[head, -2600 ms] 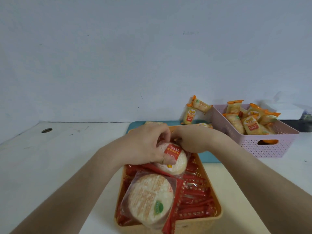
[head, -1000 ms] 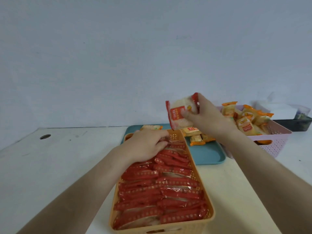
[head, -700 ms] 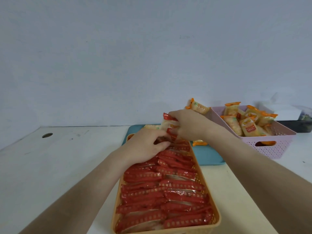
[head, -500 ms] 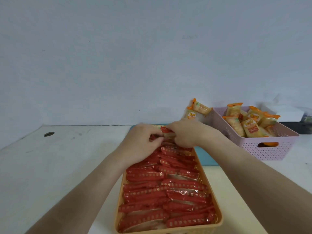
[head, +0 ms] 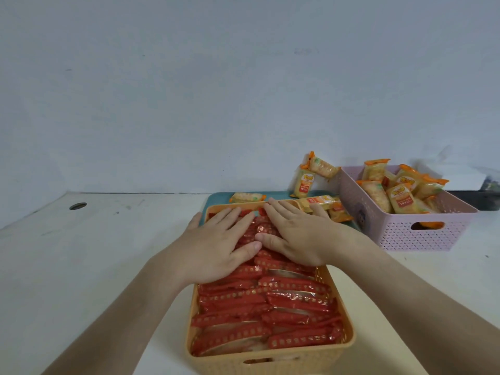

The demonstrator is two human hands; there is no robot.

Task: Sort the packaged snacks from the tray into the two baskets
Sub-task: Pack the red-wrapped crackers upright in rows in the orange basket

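Head view looks down on a white table (head: 81, 253) set against a pale wall. An orange basket (head: 270, 359) stands at the near edge of the table, its long side running away from the person. It is packed to the rim with red packets (head: 270, 301) standing on edge in two rows.

Both hands lie palm down on the red packets at the far end of this basket. The left hand (head: 216, 244) is flat with its fingers straight and a little spread; its fingertips reach almost to the far rim and its little finger hangs over the left rim. The right hand (head: 300, 236) is flat too, fingers straight and close together, its fingertips at the far rim. The two thumbs nearly meet in the middle. Neither hand holds or pinches anything.

A teal tray (head: 216, 201) lies behind the orange basket, mostly hidden by it. One yellow packet (head: 247, 197) lies near the tray's far edge, and a few yellow packets with orange ends (head: 324, 204) lie toward its right edge, just beyond the right hand. Two more yellow packets (head: 304, 185) lean against the left wall of a pink basket (head: 422, 236), which stands at the right of the tray. The pink basket holds a loose heap of the same yellow snacks (head: 400, 201).

A small round hole (head: 78, 206) shows near the table's far left corner.
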